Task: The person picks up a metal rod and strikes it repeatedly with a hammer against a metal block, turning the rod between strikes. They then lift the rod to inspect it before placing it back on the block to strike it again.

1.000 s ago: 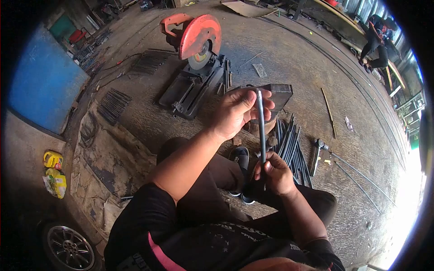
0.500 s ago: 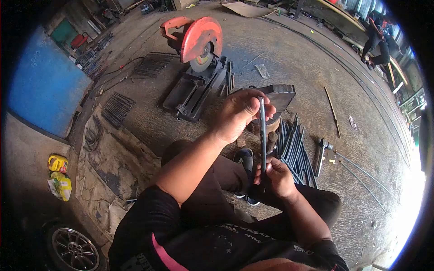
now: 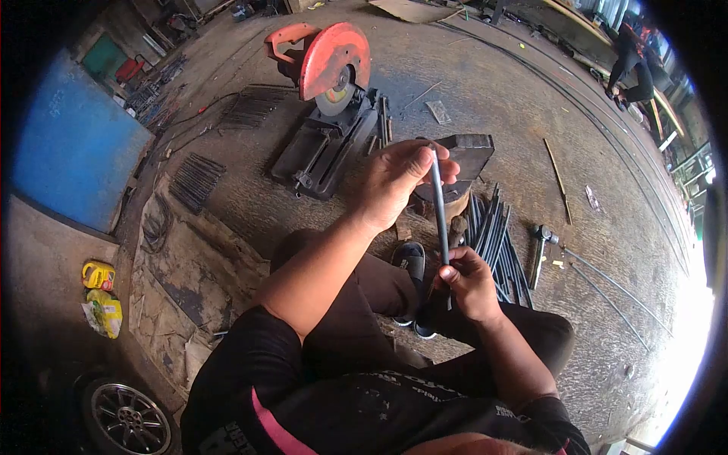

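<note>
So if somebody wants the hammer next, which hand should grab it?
Probably the right hand: it's nearer the hammer. It holds the rod low down, but the left hand has the top end and could maybe hold on alone.

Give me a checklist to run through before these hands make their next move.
1. Rod supported in two places: ok, left hand near its upper end, right hand near its lower end.
2. Gloves on: not ok, skin is bare.
3. Fingers apart from the saw: ok.
4. Its disc stopped: cannot tell.
5. Hammer lying free: ok, beside the rod pile.
</note>
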The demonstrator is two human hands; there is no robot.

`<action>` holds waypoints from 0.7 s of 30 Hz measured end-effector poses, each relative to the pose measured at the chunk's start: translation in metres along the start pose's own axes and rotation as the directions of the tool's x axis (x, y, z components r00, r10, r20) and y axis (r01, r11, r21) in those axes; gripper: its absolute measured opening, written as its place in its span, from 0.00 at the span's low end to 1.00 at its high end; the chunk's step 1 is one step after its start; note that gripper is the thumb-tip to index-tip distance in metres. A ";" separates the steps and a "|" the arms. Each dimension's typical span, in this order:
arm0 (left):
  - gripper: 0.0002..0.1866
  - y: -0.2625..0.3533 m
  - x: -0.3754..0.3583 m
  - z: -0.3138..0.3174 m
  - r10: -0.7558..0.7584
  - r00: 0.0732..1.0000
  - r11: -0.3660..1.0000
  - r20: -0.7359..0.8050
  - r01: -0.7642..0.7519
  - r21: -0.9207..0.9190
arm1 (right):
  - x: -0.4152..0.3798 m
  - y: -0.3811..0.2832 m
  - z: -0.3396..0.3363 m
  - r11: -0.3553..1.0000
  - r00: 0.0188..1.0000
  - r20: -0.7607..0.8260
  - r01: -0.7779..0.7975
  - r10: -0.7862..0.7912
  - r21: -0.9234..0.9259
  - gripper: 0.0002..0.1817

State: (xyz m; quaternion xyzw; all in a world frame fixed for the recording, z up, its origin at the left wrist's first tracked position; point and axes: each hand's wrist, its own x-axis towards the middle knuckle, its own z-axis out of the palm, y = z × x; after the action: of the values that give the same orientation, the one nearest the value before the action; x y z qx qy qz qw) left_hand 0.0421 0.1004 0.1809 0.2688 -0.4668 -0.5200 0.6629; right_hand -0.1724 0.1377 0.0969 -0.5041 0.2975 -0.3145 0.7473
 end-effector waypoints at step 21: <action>0.17 0.069 0.002 0.079 0.155 0.986 0.984 0.056 -0.149 -0.100 | -0.051 -0.082 0.048 0.940 0.979 0.000 0.194 -0.202 -0.281 0.14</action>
State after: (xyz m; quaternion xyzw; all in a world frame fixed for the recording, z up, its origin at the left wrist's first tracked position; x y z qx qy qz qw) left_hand 0.0018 0.1303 0.2727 0.1836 -0.4816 -0.4978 0.6975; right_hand -0.1818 0.1794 0.1958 -0.6274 0.2975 -0.3499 0.6289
